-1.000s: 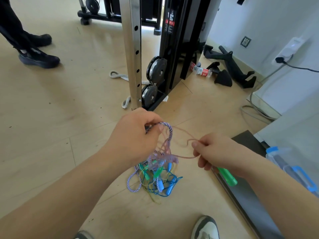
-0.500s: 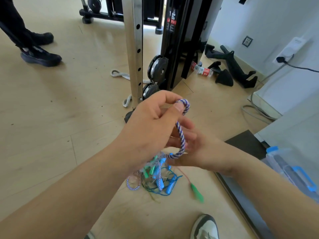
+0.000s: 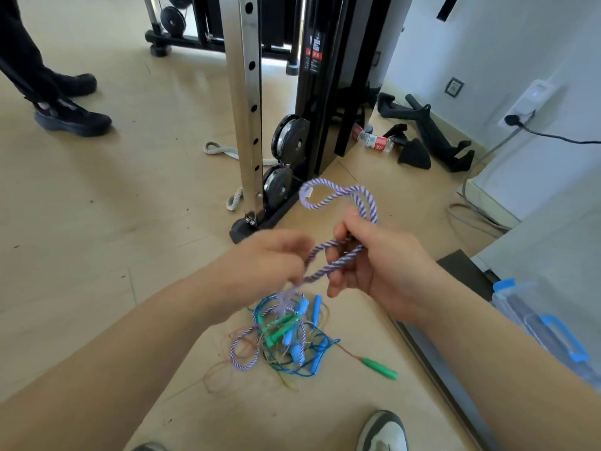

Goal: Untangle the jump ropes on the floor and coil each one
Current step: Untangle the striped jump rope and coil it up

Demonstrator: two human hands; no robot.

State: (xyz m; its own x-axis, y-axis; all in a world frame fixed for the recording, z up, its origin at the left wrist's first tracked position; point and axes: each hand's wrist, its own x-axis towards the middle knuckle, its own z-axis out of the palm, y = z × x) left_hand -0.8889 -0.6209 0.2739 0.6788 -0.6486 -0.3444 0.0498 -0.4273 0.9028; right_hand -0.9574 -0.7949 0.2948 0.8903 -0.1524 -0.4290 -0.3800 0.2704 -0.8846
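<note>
Rope (image 3: 345,257) is now looping out of the gripping right hand (image 3: 383,265), not the blurred left hand (image 3: 270,258), whose grip I cannot tell.

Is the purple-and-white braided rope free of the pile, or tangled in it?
Tangled: from the right hand, the purple-and-white rope runs down into the pile and loops among the other cords.

Light wooden floor (image 3: 97,222), white wall (image 3: 487,43) with a socket (image 3: 454,87), black gym machine (image 3: 325,92) standing centre.
</note>
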